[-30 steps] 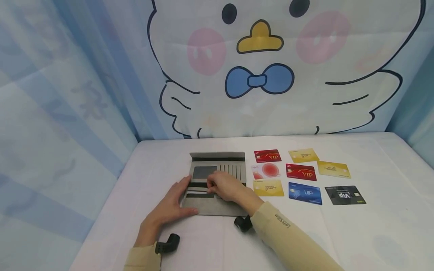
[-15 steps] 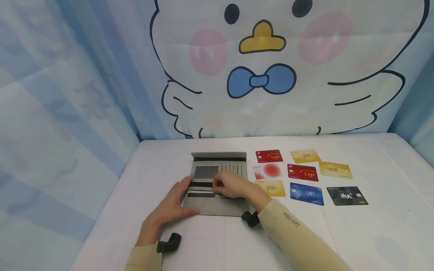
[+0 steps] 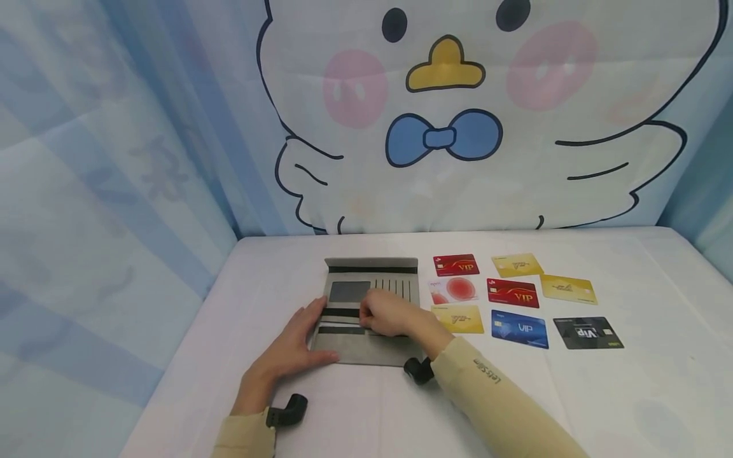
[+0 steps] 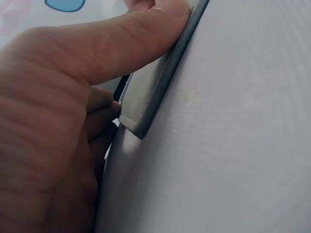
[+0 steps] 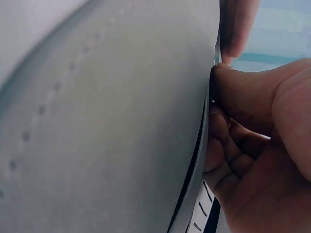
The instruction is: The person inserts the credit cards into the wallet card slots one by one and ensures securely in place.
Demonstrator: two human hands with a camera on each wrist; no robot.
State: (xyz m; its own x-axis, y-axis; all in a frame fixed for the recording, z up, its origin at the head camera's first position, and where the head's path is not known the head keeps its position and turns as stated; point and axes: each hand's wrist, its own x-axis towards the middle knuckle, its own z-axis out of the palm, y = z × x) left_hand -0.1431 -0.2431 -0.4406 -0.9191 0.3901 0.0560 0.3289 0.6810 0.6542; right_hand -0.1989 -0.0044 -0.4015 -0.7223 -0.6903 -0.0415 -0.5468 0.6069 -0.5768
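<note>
An open grey wallet (image 3: 366, 350) lies on the white cloth, with a dark panel and a row of short slits on its far half. My left hand (image 3: 292, 343) rests at its left edge, thumb along the near edge; in the left wrist view the thumb (image 4: 121, 43) lies straight over the corner. On the wallet's middle, my right hand (image 3: 392, 312) has curled fingers at a pocket opening. The right wrist view shows thumb and fingers (image 5: 243, 97) pinching at the wallet's edge (image 5: 209, 126); what lies between the fingertips is hidden.
Several cards lie right of the wallet: red VIP cards (image 3: 456, 264) (image 3: 513, 292), gold cards (image 3: 457, 319) (image 3: 517, 264) (image 3: 569, 289), a pink-and-white card (image 3: 453, 291), a blue VIP card (image 3: 519, 328) and a black VIP card (image 3: 588, 333). A cartoon-printed curtain (image 3: 441, 191) hangs behind the table.
My right hand has shifted slightly right along the wallet's middle, mostly in the first half second. My left hand stays at the wallet's edge. The cards have not been moved.
</note>
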